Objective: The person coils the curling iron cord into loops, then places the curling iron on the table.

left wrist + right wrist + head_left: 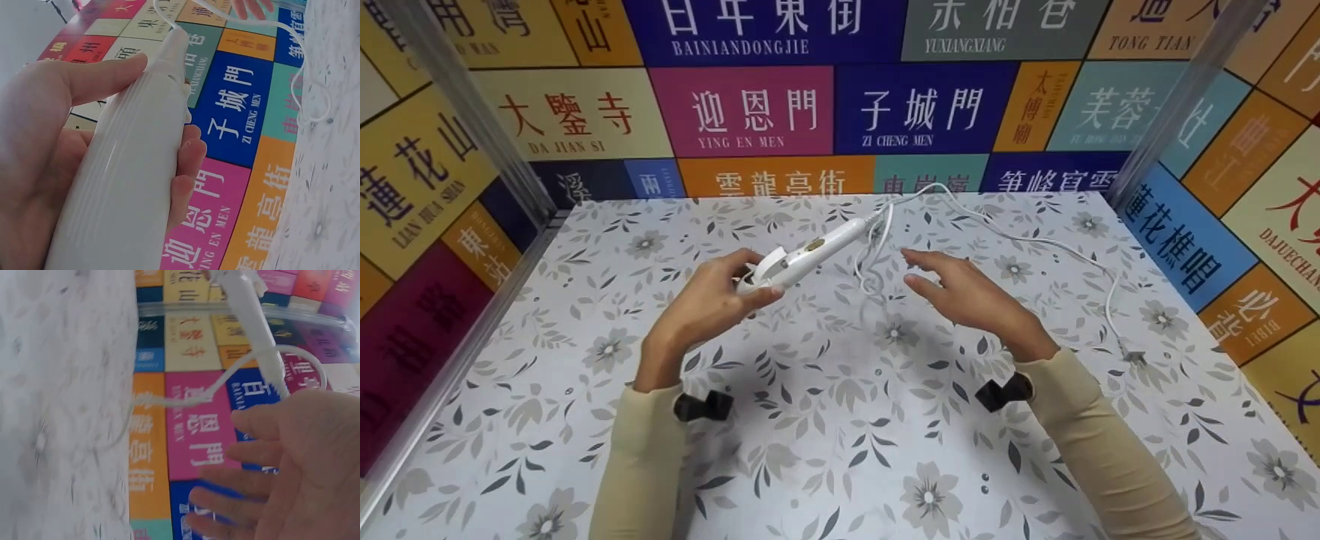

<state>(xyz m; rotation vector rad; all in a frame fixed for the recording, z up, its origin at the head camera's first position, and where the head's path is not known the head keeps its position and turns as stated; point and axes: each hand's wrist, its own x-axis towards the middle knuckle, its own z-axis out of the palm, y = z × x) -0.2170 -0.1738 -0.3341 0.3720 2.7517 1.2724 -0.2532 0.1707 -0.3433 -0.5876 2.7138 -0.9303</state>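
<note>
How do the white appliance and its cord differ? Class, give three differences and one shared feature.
The appliance is thick and fairly straight; the cord is thin and looping. The appliance is held up at a slant; the cord trails to a plug on the table. The appliance carries a gold oval patch; the cord is plain. Both are white.
</note>
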